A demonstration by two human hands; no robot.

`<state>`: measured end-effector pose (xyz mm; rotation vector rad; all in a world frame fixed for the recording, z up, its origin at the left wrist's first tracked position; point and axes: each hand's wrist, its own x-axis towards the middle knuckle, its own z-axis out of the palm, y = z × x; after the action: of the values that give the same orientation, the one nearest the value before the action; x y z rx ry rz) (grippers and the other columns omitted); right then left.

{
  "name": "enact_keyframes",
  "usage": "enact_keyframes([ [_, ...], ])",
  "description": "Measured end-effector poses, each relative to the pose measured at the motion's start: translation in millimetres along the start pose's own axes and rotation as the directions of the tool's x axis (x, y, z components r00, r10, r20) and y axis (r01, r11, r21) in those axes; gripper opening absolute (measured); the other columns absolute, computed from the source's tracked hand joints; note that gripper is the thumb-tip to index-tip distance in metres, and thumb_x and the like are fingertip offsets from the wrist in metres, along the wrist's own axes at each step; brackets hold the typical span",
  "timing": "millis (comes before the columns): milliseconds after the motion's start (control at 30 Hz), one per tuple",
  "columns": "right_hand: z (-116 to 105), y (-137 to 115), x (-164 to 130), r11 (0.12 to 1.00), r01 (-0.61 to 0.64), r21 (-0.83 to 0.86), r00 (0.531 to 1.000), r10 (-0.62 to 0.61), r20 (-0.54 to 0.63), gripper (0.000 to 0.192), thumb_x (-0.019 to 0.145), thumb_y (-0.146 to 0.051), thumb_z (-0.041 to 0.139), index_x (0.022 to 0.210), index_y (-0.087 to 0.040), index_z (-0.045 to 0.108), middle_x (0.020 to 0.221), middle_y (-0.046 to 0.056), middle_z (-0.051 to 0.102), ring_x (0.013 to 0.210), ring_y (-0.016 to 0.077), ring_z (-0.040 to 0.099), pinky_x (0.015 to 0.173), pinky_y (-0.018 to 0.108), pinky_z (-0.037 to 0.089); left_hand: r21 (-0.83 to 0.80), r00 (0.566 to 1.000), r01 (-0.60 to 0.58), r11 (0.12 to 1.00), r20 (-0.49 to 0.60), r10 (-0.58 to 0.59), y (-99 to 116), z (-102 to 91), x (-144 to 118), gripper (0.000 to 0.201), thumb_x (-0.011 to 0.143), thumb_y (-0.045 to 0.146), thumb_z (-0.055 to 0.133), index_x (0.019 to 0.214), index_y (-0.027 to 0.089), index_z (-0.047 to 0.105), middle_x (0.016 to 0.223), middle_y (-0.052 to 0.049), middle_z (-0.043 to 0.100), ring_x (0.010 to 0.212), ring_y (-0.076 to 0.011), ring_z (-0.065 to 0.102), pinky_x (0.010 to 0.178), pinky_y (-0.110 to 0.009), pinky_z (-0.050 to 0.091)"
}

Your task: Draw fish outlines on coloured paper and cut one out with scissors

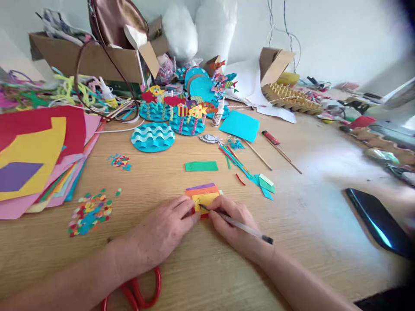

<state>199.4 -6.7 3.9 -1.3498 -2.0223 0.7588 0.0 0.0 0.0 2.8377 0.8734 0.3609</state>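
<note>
Evidently a small yellow paper piece (210, 198) is being drawn on; it lies on the table (181, 276) between both hands, over orange (191, 192) and other coloured pieces. A short curved dark line shows near its left end, while the visible rest looks mostly unmarked, so I judge the drawing barely begun. The right hand (241, 237) grasps a pen (248, 229) in bent fingers, its tip on the yellow paper and its shaft slanting back over the hand. The left hand (168, 226) lies palm down, fingers at the paper's left edge; whether they pinch or merely press, I cannot tell. Red-handled scissors (158, 285) lie partly under the left forearm. Beyond, a green strip (207, 166) bears faint marks, and paper fish (196, 111) already stand on wavy blue bases (187, 128).
</note>
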Motion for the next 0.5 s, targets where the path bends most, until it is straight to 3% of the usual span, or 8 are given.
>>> enact_keyframes([
  [500,-0.8,2.3,1.0,1.0,0.026,-0.008,1.0,-0.027,-0.017,0.011,0.075,-0.011,0.046,0.073,-0.021,0.051,0.06,-0.002,0.054,0.061,0.0137,0.052,0.054,0.023,0.035,0.032,1.0,-0.006,0.999,0.017,0.006,-1.1,-0.6,0.3,0.024,0.093,0.01,0.042,0.113,0.017,0.053,0.112,-0.007,0.053,0.109,-0.0213,0.049,0.096,-0.037,0.046],
])
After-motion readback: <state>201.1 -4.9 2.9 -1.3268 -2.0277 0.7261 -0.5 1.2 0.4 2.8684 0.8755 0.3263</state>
